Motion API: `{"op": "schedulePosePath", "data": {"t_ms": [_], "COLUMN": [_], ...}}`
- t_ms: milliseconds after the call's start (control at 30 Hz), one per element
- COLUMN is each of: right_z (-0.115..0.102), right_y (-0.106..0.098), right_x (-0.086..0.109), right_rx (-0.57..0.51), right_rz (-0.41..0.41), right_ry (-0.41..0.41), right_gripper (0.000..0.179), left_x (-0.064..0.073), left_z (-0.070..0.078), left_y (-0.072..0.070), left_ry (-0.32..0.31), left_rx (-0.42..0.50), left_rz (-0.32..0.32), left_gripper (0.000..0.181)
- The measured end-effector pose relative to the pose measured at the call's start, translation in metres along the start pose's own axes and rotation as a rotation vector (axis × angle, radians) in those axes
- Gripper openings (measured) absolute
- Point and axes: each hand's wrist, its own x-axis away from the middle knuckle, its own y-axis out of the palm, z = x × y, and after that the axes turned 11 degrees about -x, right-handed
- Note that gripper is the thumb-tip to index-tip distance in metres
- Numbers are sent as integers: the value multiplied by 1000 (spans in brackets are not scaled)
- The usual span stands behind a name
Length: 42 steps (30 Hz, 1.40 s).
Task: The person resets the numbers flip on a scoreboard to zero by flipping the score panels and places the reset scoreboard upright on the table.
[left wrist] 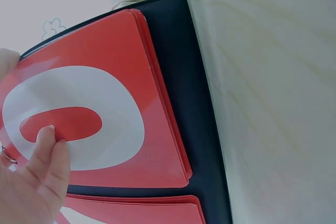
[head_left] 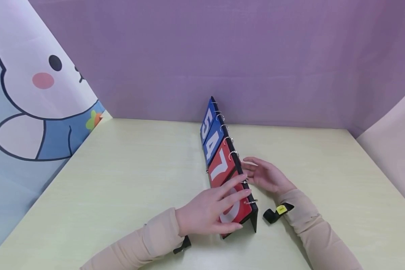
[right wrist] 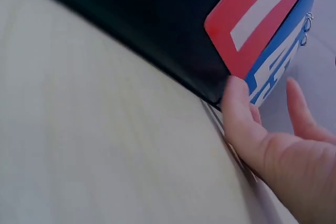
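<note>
We see our L hand (head_left: 210, 212) spread w/ fingers touching the red 0 card (left wrist: 113, 35) of the flip scoreboard (head_left: 224, 163), tented approx. mid-worktop (head_left: 138, 165). R hand (head_left: 268, 178) loosely curved behind it, gripping nothing; can't tell if touching.

The table (head_left: 121, 168) is pale yellow-green and smooth, with faint wood-like streaks, and its far edge runs along a purple cloth (head_left: 273, 67). A flip scoreboard (head_left: 220, 165) stands directly on it around the middle, propped like a tent on its lower edges. Its length runs from the near side toward the back, with the far end near the cloth. The right hand (head_left: 268, 178) is low over the table just beside the scoreboard; whether it touches the tabletop cannot be told.
</note>
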Motion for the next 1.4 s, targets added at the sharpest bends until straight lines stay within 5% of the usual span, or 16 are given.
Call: {"op": "schedulePosePath", "data": {"t_ms": [267,567,767,1400], "right_z": [1,2,4,0], "right_y": [0,3,2,6], "right_x": [-1,-3,-4,-2], "right_rx": [-285,-18,167,139], "right_rz": [240,399,432,488], "right_ry": [-112,-143,-182,-205], "right_gripper": [22,13,15,23], "left_x": [0,0,0,1], "left_z": [1,1,3,2], "left_y": [-1,-2,-3,-2], "left_ry": [-4,-26,-53,-45], "left_rx": [-19,16,67,57], "left_rz": [-11,-37,-58,-43], "left_gripper": [74,77,79,79]}}
